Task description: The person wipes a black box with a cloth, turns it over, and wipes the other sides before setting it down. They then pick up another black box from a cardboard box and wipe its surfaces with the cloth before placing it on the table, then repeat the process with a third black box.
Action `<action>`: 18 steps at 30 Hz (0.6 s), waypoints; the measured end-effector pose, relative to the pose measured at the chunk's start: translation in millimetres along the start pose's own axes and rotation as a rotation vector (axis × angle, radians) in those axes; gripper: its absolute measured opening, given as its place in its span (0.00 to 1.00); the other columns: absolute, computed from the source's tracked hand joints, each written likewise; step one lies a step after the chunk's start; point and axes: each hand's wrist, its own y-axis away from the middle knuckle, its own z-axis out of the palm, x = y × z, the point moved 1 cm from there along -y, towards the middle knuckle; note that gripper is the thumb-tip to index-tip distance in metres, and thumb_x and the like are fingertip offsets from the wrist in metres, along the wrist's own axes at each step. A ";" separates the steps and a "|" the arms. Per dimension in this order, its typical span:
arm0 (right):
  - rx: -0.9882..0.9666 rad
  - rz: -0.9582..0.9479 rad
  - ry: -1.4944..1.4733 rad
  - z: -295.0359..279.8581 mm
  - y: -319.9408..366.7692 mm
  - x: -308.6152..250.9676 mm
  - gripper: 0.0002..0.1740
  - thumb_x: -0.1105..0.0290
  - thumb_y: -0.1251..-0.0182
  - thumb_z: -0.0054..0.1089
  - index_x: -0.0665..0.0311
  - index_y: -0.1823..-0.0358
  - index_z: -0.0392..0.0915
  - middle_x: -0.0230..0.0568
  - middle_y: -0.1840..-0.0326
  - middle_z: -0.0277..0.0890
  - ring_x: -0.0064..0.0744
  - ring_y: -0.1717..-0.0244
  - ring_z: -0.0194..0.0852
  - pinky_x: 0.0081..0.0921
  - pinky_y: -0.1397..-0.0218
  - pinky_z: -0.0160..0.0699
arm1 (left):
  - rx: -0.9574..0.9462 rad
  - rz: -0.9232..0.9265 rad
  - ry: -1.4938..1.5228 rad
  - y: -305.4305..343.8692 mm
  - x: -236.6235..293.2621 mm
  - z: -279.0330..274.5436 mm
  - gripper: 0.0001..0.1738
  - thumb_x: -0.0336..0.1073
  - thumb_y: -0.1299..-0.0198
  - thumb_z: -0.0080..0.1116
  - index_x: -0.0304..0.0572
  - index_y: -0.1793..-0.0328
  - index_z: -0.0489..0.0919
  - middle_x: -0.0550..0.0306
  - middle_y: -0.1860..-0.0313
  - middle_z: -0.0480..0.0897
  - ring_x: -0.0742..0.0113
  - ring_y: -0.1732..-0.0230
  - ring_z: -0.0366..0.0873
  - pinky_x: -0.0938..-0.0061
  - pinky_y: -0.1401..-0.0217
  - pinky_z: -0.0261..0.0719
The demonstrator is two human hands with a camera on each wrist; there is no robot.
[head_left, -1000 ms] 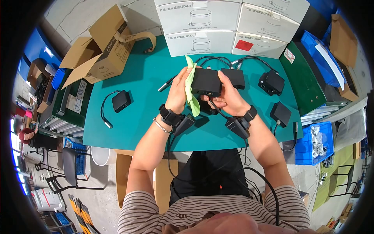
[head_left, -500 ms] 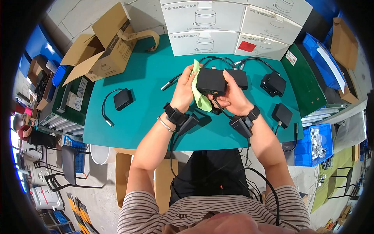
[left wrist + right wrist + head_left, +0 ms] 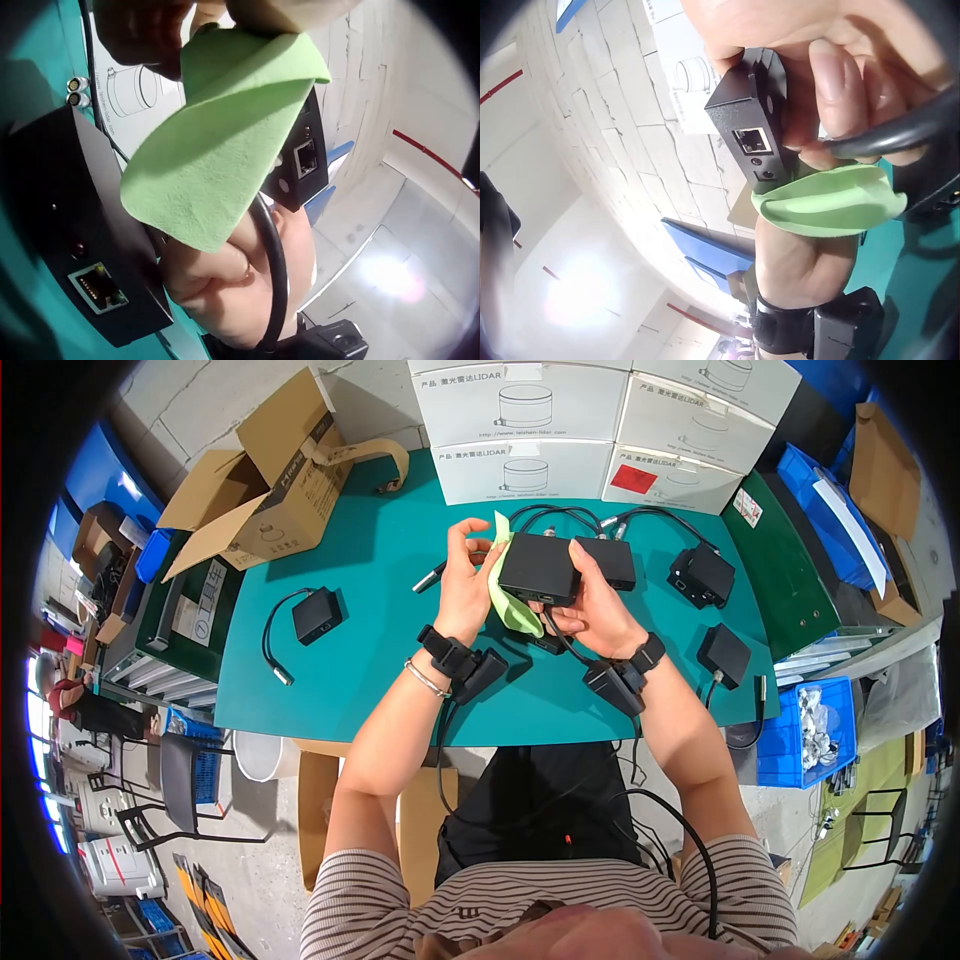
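My right hand (image 3: 608,615) grips a small black box (image 3: 538,565), thumb on its top edge and fingers curled beneath. A network socket and small round holes show on the box's end face in the right wrist view. My left hand (image 3: 466,585) pinches a light green cloth (image 3: 210,150) against the box's left side, with the index finger bent up. Part of the cloth hangs loose below the fingers. A black cable (image 3: 275,277) runs down past my right fingers. Below the held box, another black box (image 3: 97,225) with a network socket lies on the table, mostly hidden in the head view.
More black boxes with cables lie on the green table (image 3: 380,680): one box (image 3: 318,616) at left, several at right. White lidar cartons (image 3: 525,470) stand stacked at the back. An open cardboard box (image 3: 275,510) is at back left. A blue bin (image 3: 780,755) sits beyond the right edge.
My left fingers have gone from lying straight along the cloth to bent, with the index finger raised. The box stays in my right hand, and the head view has shifted slightly.
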 end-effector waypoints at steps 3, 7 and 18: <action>-0.014 -0.006 0.016 -0.1 0.3 0.7 0.29 0.38 0.25 0.32 0.54 0.45 0.69 0.38 0.70 0.75 0.13 0.84 0.49 0.11 0.82 0.49 | -0.034 0.065 -0.140 -4.7 -6.8 -6.0 0.09 0.37 0.28 0.49 0.41 0.49 0.73 0.60 0.63 0.76 0.77 0.63 0.71 0.79 0.61 0.72; -0.009 -0.009 0.023 0.4 0.4 1.2 0.29 0.38 0.25 0.32 0.54 0.46 0.69 0.37 0.71 0.74 0.13 0.84 0.49 0.12 0.81 0.50 | -0.143 -0.113 -0.013 -1.0 -0.5 -4.4 0.10 0.37 0.28 0.48 0.37 0.53 0.75 0.61 0.67 0.76 0.77 0.65 0.71 0.80 0.61 0.71; 0.091 -0.050 -0.023 2.5 0.5 2.1 0.30 0.39 0.25 0.31 0.55 0.46 0.72 0.36 0.68 0.76 0.12 0.84 0.49 0.10 0.83 0.45 | -0.149 -0.088 0.052 0.4 0.5 -2.3 0.15 0.39 0.26 0.44 0.33 0.58 0.74 0.62 0.72 0.72 0.77 0.69 0.66 0.79 0.64 0.68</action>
